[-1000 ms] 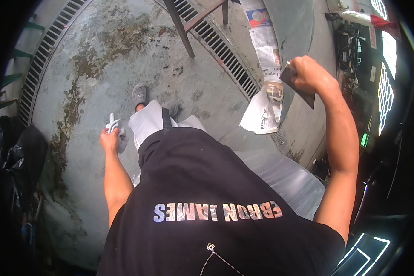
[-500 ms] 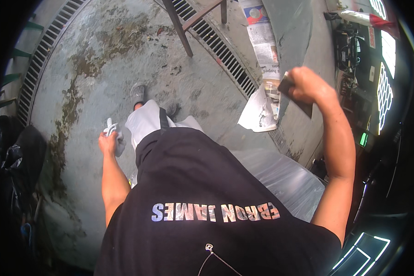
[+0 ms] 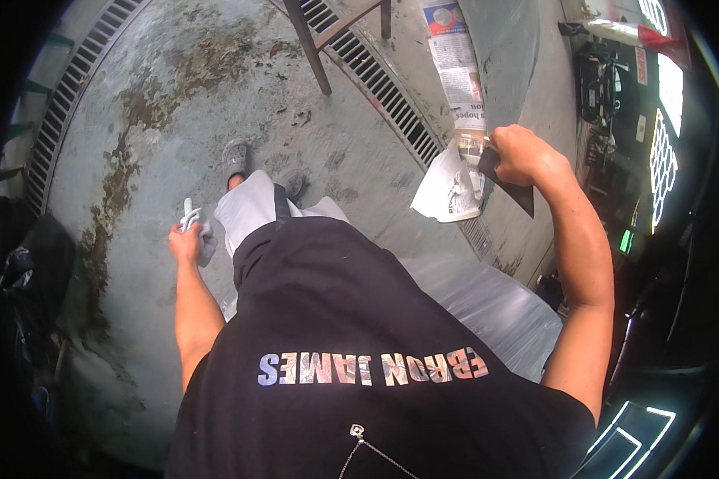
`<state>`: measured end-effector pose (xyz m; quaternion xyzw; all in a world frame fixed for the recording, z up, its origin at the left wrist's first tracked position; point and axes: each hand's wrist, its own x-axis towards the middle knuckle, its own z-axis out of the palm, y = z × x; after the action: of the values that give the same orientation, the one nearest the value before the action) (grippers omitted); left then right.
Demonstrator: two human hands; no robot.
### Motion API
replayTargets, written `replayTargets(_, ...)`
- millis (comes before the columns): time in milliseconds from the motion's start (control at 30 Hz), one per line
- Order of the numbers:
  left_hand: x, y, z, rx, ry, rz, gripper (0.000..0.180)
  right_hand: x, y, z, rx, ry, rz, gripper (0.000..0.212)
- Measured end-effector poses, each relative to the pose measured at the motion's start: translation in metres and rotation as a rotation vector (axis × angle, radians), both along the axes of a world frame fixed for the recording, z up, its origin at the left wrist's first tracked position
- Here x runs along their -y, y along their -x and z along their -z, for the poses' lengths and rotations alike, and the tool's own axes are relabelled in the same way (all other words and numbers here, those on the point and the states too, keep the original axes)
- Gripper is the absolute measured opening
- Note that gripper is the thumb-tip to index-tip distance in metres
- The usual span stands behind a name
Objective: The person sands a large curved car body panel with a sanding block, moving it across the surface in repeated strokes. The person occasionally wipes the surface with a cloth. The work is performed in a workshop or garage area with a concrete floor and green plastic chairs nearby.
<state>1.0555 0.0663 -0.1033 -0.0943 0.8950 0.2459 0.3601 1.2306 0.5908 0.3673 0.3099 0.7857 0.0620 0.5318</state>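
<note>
My right hand [image 3: 527, 156] is closed round a dark, flat, thin-edged rectangular piece [image 3: 516, 194], its lower corner slanting down to the right. What it is made of cannot be told. It is held over the lower part of a smooth grey panel [image 3: 507, 56], beside a strip of newspaper [image 3: 458, 84] along the panel's left edge. A loose newspaper flap [image 3: 438, 190] hangs just left of that hand. Low on the left, my left hand [image 3: 185, 242] grips a crumpled greyish-white cloth [image 3: 206, 239], with a narrow white end sticking up above the fingers.
A metal drain grating [image 3: 383, 84] crosses the stained concrete floor, and another grating [image 3: 56, 112] curves along the left. Dark wooden legs [image 3: 315, 60] stand at the top. Clear plastic sheeting [image 3: 487, 299] lies right of my body. A black bag [image 3: 38, 259] is at far left.
My right hand and the dark flat piece have shifted slightly left and down along the panel. My left hand with the cloth has barely moved.
</note>
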Motion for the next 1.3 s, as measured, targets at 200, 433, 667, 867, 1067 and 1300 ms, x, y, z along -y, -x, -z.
replayTargets(200,0.012,-0.003,-0.002,-0.001,0.041,0.002,0.07,-0.006,-0.008,-0.012,-0.091,0.032,0.077,0.026)
replayTargets(433,-0.005,0.009,-0.016,0.022,0.045,0.052,0.07,-0.015,-0.027,-0.007,-0.156,0.076,0.123,0.028)
replayTargets(667,-0.005,0.01,-0.011,-0.011,0.062,0.1,0.071,0.005,-0.025,-0.019,-0.116,0.058,0.187,0.027)
replayTargets(867,-0.01,0.009,-0.007,-0.005,0.045,0.107,0.073,-0.009,0.0,-0.019,-0.076,0.02,0.221,0.027)
replayTargets(1067,-0.023,0.004,-0.018,0.019,0.022,0.094,0.069,-0.003,0.006,-0.017,-0.038,0.003,0.191,0.027)
replayTargets(1300,-0.011,0.0,-0.006,0.003,0.027,0.025,0.067,-0.007,-0.02,-0.027,-0.163,0.011,0.234,0.028)
